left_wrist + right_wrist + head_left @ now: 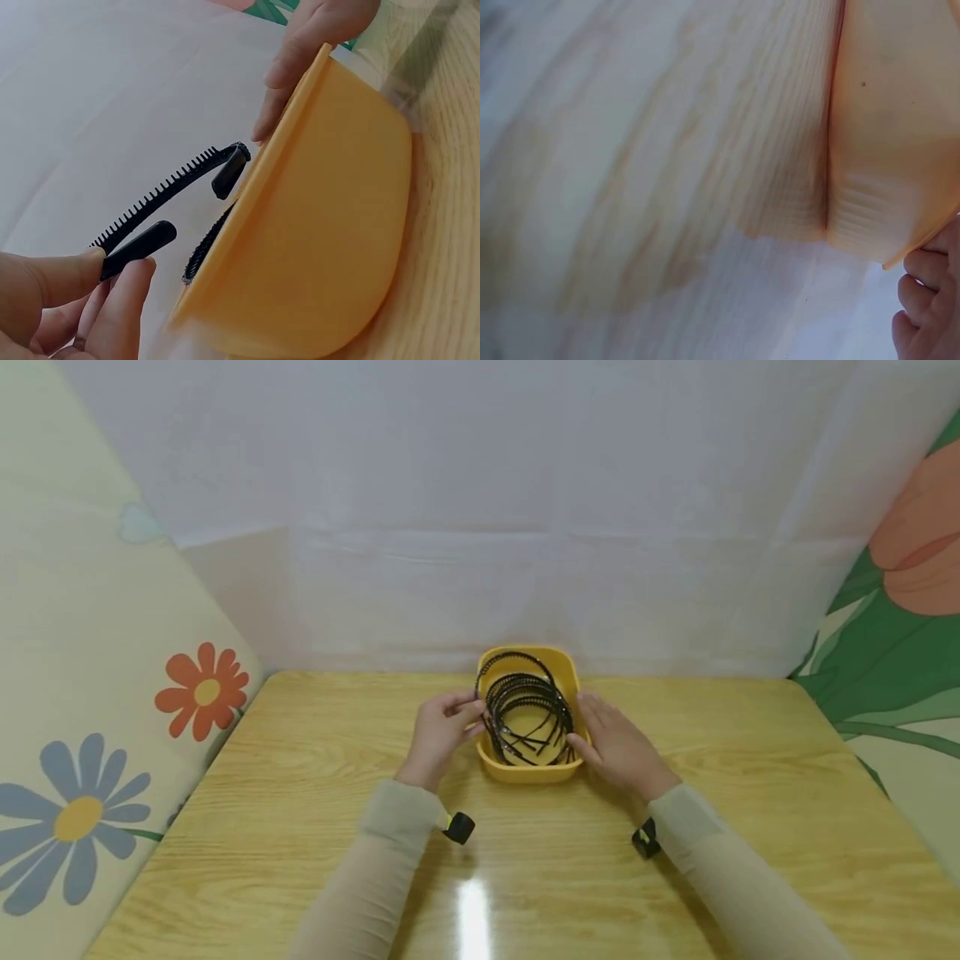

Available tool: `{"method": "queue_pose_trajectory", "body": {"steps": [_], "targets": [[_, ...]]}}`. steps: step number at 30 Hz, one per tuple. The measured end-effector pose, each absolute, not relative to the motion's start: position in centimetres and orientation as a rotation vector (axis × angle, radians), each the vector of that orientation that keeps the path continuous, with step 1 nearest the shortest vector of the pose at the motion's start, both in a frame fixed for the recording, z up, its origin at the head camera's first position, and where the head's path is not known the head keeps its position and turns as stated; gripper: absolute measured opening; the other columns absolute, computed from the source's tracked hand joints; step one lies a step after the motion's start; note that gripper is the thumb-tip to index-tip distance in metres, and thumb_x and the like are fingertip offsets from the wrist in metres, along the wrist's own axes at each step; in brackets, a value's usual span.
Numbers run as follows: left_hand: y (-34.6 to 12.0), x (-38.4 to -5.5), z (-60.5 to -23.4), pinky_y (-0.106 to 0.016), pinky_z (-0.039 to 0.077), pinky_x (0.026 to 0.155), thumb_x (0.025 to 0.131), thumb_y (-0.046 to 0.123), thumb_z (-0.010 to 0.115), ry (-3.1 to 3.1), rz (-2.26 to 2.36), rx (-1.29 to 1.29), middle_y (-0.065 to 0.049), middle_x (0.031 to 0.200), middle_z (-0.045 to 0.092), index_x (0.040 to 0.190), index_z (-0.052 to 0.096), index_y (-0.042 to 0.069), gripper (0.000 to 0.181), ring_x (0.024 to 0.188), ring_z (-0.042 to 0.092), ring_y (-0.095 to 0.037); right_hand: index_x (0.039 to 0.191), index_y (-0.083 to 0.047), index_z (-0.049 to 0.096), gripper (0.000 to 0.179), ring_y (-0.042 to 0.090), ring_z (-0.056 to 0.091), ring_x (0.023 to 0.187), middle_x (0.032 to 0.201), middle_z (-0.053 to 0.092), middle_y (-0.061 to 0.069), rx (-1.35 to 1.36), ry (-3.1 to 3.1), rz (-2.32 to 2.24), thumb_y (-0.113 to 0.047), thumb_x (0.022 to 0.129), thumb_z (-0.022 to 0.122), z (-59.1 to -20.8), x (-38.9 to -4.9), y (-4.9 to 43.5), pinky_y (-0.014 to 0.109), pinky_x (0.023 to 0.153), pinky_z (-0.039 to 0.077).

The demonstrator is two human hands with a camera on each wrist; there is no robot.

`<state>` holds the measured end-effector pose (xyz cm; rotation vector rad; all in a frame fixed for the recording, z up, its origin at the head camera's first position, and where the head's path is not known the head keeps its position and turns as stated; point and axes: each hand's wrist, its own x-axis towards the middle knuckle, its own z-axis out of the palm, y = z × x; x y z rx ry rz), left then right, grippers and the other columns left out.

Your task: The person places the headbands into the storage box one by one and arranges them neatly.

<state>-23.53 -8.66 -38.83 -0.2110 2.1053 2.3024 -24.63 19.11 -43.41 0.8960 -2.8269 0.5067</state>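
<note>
My left hand (pixel 441 731) pinches one end of a black toothed headband (pixel 161 193) between thumb and fingers, at the left rim of a yellow plastic basket (pixel 528 772). This headband's arch stands above the others over the basket's back left part in the head view. Several more black headbands (pixel 540 702) lie nested inside. Against the basket's right rim rests my right hand (pixel 618 747), fingers extended and thumb at the edge. In the right wrist view only part of its fingers (pixel 922 300) shows, beside the rim.
The basket stands near the back edge of a wood-grain table (pixel 322 827). Directly behind hangs a white cloth (pixel 525 527). Flower-patterned cloths flank the table, daisies (pixel 78 818) to the left and a large tulip (pixel 926 535) to the right.
</note>
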Motion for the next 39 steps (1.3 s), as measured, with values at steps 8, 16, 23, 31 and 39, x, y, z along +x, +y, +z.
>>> {"method": "queue_pose_trajectory", "body": {"steps": [8,16,23,31,39], "targets": [[-8.1,-23.3,-39.0,-0.026,0.06,0.086,0.099,-0.002,0.061,2.152,2.262,-0.201,-0.023,0.121,0.063,0.133,0.058,-0.012,0.035,0.102,0.067,-0.023,0.158,0.008,0.019,0.07,0.042,0.02,0.151,0.164,0.021,0.025,0.905,-2.823,0.521,-0.038,0.11,0.041,-43.6,-24.7,18.9,0.054,0.124,0.019],[-7.5,-23.3,-39.3,-0.024,0.061,0.082,0.097,-0.002,0.065,2.251,2.202,-0.212,-0.017,0.108,0.065,0.127,0.062,-0.012,0.032,0.088,0.067,-0.016,0.158,0.008,0.019,0.07,0.041,0.019,0.152,0.164,0.02,0.024,0.899,-2.824,0.515,-0.038,0.11,0.041,-43.9,-24.8,18.9,0.054,0.124,0.019],[-7.0,-23.3,-39.2,-0.028,0.061,0.086,0.098,-0.001,0.064,2.311,2.143,-0.222,-0.02,0.111,0.065,0.128,0.063,-0.011,0.031,0.096,0.068,-0.024,0.157,0.009,0.02,0.07,0.042,0.021,0.151,0.164,0.021,0.025,0.898,-2.818,0.509,-0.037,0.11,0.042,-43.7,-24.8,18.9,0.055,0.124,0.02],[-6.7,-23.5,-39.4,-0.026,0.061,0.082,0.099,0.0,0.063,2.417,2.045,-0.177,-0.021,0.111,0.066,0.13,0.062,-0.01,0.032,0.1,0.069,-0.029,0.157,0.009,0.02,0.07,0.042,0.021,0.151,0.163,0.022,0.025,0.9,-2.82,0.5,-0.037,0.11,0.042,-43.6,-24.8,19.0,0.054,0.124,0.02],[-6.3,-23.5,-39.2,-0.026,0.062,0.077,0.098,0.0,0.065,2.497,1.977,-0.138,-0.024,0.109,0.069,0.127,0.063,-0.011,0.032,0.096,0.071,-0.031,0.156,0.01,0.022,0.069,0.043,0.023,0.15,0.163,0.024,0.026,0.899,-2.81,0.502,-0.038,0.11,0.041,-43.7,-25.0,19.2,0.055,0.123,0.021]]}}
